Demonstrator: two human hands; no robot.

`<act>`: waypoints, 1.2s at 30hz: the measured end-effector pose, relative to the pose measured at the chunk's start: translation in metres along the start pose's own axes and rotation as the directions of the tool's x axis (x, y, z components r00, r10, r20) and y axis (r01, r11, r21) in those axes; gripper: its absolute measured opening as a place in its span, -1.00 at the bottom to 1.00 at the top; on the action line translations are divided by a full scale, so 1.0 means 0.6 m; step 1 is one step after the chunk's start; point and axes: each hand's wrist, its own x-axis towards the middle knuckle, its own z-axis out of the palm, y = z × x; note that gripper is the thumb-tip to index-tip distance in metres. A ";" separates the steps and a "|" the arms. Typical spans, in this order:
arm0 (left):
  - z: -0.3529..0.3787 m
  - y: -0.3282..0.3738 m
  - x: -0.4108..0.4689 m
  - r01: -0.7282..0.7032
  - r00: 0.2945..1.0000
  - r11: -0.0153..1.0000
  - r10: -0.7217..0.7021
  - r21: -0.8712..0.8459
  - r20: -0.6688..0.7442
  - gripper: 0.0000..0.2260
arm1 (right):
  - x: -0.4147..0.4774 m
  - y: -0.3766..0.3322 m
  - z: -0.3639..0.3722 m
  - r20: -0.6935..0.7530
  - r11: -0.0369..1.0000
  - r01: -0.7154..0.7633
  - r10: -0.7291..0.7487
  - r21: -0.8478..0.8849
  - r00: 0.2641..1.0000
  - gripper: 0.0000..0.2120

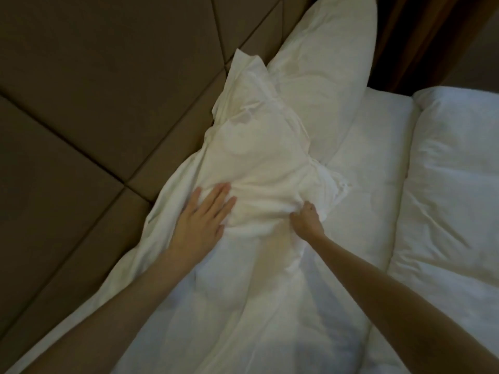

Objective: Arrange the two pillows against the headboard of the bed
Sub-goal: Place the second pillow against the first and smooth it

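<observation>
A crumpled white pillow (259, 147) leans along the brown padded headboard (108, 76) in the middle of the view. My left hand (202, 220) lies flat on its near left side, fingers spread. My right hand (307, 217) pinches a fold of its cover on the right side. A second, smoother white pillow (329, 66) stands behind it, farther along the headboard, its lower part hidden by the near pillow.
The white sheet of the bed (372, 171) shows to the right of the pillows. A folded white duvet (453, 184) covers the right side. A dark wooden panel (421, 36) stands past the far pillow.
</observation>
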 end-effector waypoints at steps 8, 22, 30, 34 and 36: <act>-0.050 -0.014 -0.101 0.269 0.961 0.963 -0.269 0.013 0.057 -0.50 | -0.115 -0.016 0.067 0.201 0.966 0.258 -0.256 0.020 0.945 -0.43; -0.025 0.105 -0.255 0.036 0.993 0.999 -0.038 0.014 0.110 -0.44 | -0.228 0.145 0.181 0.639 0.846 0.317 0.036 -0.429 0.768 -0.26; -0.009 0.036 -0.307 0.209 0.977 0.975 -0.211 0.070 0.024 -0.46 | -0.227 0.138 0.147 0.434 0.919 0.254 -0.105 -0.303 0.895 -0.55; -0.017 0.063 -0.318 0.392 0.919 0.919 -0.393 0.048 0.009 -0.40 | -0.239 0.096 0.139 0.192 0.979 0.186 -0.167 -0.086 0.967 -0.59; -0.020 0.098 -0.315 0.432 0.902 0.901 -0.432 0.027 -0.005 -0.41 | -0.251 0.074 0.147 0.113 0.985 0.167 -0.170 0.038 0.979 -0.53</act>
